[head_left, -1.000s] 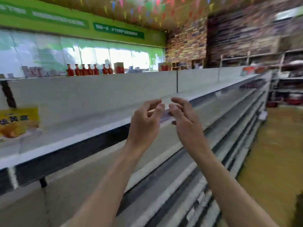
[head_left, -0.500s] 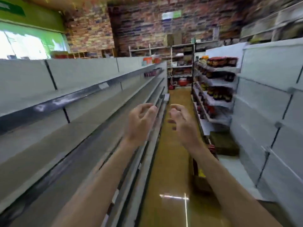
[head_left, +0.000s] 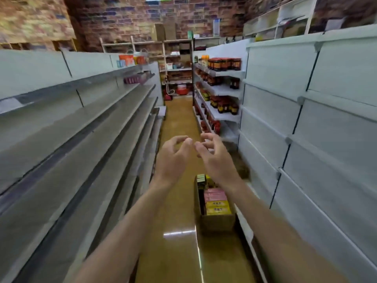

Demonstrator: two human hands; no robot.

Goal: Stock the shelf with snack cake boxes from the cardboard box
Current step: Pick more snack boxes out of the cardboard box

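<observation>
Snack cake boxes (head_left: 216, 201) remain in the cardboard box (head_left: 217, 220) at 5 o'clock; left shelf (head_left: 81, 139) bare; both grips, left hand (head_left: 173, 158) and right hand (head_left: 214, 158), loosely curled, holding nothing.

A glossy brown floor (head_left: 179, 123) ran down the aisle, catching a streak of light. On the right-hand racks (head_left: 222, 73), rows of dark jars with red labels (head_left: 224, 63) filled several tiers. Orange and blue packages (head_left: 127, 60) sat atop the far end of the left unit, with small purple packs (head_left: 133, 79) one tier below. A red container (head_left: 181, 89) stood against the back shelving beneath a brick wall (head_left: 122, 19).
</observation>
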